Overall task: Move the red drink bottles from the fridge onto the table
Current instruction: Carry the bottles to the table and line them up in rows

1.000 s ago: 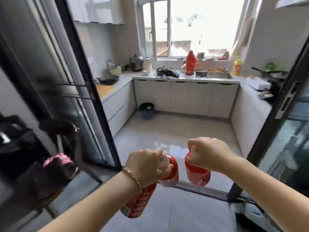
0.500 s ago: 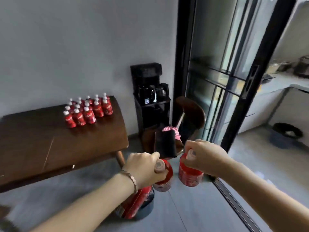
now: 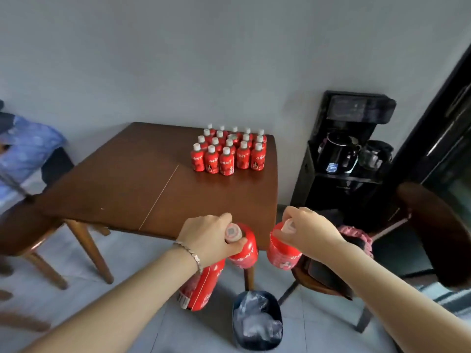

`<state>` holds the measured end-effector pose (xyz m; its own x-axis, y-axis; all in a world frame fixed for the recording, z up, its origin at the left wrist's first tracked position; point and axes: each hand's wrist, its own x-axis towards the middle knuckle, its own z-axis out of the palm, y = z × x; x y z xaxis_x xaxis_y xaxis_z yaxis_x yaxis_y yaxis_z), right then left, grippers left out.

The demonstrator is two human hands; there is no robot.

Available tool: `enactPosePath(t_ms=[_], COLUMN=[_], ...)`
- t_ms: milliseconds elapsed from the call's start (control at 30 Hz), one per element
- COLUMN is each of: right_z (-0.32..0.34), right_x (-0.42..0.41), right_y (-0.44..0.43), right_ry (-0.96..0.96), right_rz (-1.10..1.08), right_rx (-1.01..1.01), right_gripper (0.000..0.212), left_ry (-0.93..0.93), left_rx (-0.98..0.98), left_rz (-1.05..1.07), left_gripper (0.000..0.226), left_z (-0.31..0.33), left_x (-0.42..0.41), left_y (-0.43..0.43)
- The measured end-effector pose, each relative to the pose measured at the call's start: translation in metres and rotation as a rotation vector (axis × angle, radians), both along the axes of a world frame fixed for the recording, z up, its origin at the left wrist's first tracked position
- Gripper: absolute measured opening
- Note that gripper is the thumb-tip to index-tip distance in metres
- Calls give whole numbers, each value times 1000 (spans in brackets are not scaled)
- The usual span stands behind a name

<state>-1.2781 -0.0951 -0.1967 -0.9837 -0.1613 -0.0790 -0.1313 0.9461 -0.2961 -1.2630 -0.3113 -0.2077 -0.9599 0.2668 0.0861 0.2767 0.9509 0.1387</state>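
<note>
My left hand (image 3: pixel 209 238) grips two red drink bottles by their necks: one upright (image 3: pixel 243 253) and one hanging tilted below my wrist (image 3: pixel 201 289). My right hand (image 3: pixel 305 230) holds a third red bottle (image 3: pixel 281 253) by its white cap. Both hands hover just in front of the near edge of the brown wooden table (image 3: pixel 142 179). Several red bottles with white caps (image 3: pixel 229 151) stand in rows at the table's far right corner.
A dark waste bin with a plastic liner (image 3: pixel 257 319) sits on the floor below my hands. A wooden chair (image 3: pixel 418 225) with dark and pink items stands at right. A black drinks stand with kettles (image 3: pixel 349 159) is against the wall. Another chair (image 3: pixel 33 225) is at left.
The view has swung left from the kitchen doorway to face the table, which is now much nearer. Both hands still carry the same bottles.
</note>
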Motion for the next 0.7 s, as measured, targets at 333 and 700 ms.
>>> enactPosePath(t_ms=[333, 700], right_z=[-75, -120], right_x=[-188, -344], right_y=[-78, -101], right_ry=[-115, -187], right_rz=[-225, -518], right_rx=[-117, -301], right_gripper=[31, 28], left_ry=[-136, -188], left_rx=[-41, -38], left_rz=[-44, -124], left_gripper=[42, 37], left_z=[-36, -54], left_x=[-180, -345], left_y=[-88, -123])
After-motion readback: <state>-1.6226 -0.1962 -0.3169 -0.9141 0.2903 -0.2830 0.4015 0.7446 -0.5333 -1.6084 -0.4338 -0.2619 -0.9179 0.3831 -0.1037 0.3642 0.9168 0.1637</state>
